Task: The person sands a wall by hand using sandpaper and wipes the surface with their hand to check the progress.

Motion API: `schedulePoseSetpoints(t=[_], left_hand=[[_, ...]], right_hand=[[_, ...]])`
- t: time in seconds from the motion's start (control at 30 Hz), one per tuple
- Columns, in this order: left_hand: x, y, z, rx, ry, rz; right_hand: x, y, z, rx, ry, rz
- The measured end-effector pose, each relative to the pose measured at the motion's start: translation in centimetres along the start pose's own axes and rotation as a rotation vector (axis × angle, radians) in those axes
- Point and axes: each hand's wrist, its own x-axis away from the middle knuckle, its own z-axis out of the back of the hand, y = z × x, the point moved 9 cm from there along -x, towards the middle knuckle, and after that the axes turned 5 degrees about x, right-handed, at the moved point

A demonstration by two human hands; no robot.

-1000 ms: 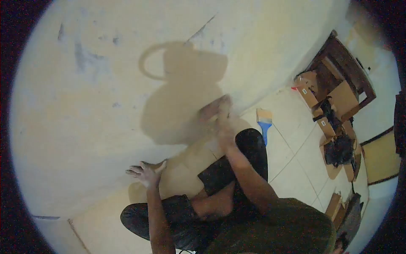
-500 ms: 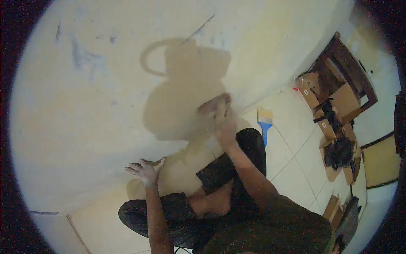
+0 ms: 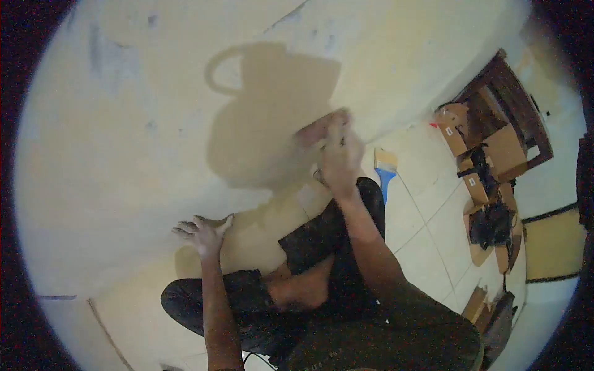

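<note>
My right hand, blurred by motion, grips a reddish-brown piece of sandpaper flat against the lower part of the wall. The sandpaper is blurred too, and its underside is hidden. Farther left, my left hand is open with its fingers spread, near or on the foot of the wall; contact is hard to tell. Pale dust covers its fingers. A paintbrush with a blue handle and light bristles lies on the floor, just right of my right hand.
My folded legs are close to the wall, on the tiled floor. Opened cardboard boxes with black items stand at the right, beside a dark wooden frame. A cable runs at the bottom.
My right hand and the sandpaper have moved up and slightly right along the wall. My left hand stays spread near the wall's foot. The camera view has shifted slightly.
</note>
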Motion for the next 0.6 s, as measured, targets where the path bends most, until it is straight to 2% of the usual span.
schedulePoseSetpoints(t=[0.07, 0.13, 0.17, 0.27, 0.33, 0.37, 0.43, 0.47, 0.5, 0.53, 0.6], left_hand=[[0.4, -0.1, 0.6, 0.013, 0.025, 0.007], [0.2, 0.0, 1.0, 0.014, 0.065, 0.005], [-0.2, 0.1, 1.1, 0.02, 0.007, 0.019], [-0.6, 0.4, 1.6, 0.036, -0.195, 0.054], [-0.9, 1.0, 1.9, 0.052, -0.362, 0.082], [-0.1, 1.6, 3.0, 0.015, -0.305, 0.036], [0.7, 3.4, 5.5, -0.048, -0.161, -0.058], [1.4, 4.7, 6.4, 0.171, -0.021, 0.07], [2.6, 6.1, 6.5, 0.402, -0.176, 0.089], [4.1, 7.6, 6.6, 0.623, -0.329, 0.144], [6.0, 11.2, 9.5, 0.907, -0.778, -0.082]], right_hand=[[-1.8, -1.2, 0.9, -0.238, -0.049, -0.082], [0.9, 1.3, -2.6, -0.006, -0.071, -0.018], [1.8, 1.1, -3.4, 0.111, -0.075, 0.011], [2.1, 0.8, -2.7, 0.162, -0.027, 0.133], [-0.3, -2.4, 0.0, -0.108, -0.034, 0.027], [-1.1, -3.3, 0.8, -0.241, -0.036, -0.027], [1.4, -1.3, -2.1, 0.285, 0.084, 0.427], [2.3, -0.8, -3.1, 0.396, 0.056, 0.464], [3.3, -0.4, -4.1, 0.504, 0.032, 0.505], [3.8, -0.4, -4.3, 0.452, -0.083, 0.357], [2.7, -1.7, -2.9, 0.235, -0.218, 0.087]])
